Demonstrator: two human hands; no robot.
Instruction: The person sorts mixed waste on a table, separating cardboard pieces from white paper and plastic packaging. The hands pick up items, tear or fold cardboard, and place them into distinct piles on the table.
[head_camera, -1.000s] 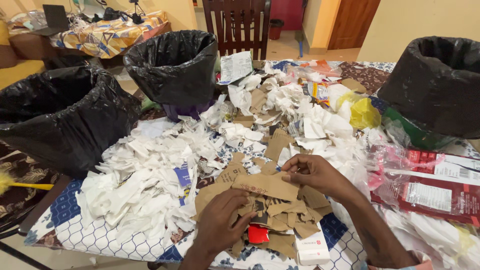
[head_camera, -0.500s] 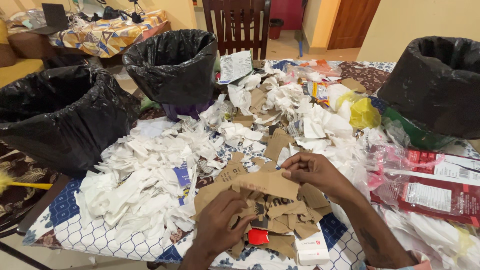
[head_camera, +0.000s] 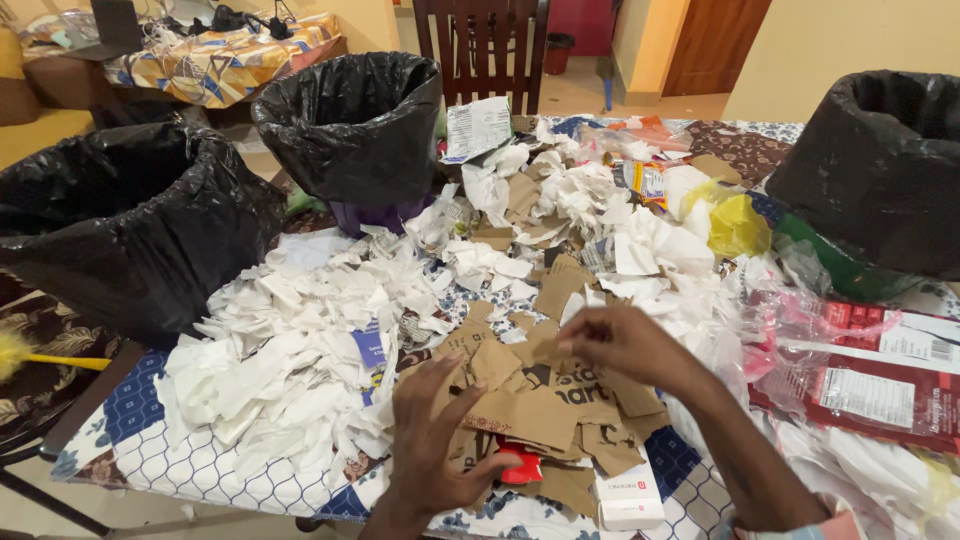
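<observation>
Your left hand (head_camera: 432, 440) is spread wide, fingers splayed, palm down over the near side of the pile of torn brown cardboard pieces (head_camera: 540, 400); it grips nothing. Your right hand (head_camera: 625, 345) is blurred at the far right of that same pile, fingers curled in narrow around the top edge of one cardboard piece, though you cannot tell how firmly it pinches.

The cardboard pile lies close to the near edge of the tabletop (head_camera: 120, 420), whose blue and white patterned cloth shows bare only in a strip left of the pile. There is little open room around it: a heap of white paper scraps (head_camera: 290, 360) presses against its left side, and more white scraps and tissue (head_camera: 640, 240) crowd beyond it.

A small red piece (head_camera: 520, 465) is half buried under the pile's near edge; what it is stays unclear. A white box (head_camera: 628, 495) touches the pile's near right corner. Right of the pile, flat red packets (head_camera: 870, 385) with white labels lie in clear plastic, cut off by the frame. Beyond the pile, a crumpled yellow bag (head_camera: 738, 225) lies among the tissue. Three bins lined with black bags (head_camera: 350, 125) stand behind and to both sides; the one at far right is cropped.
</observation>
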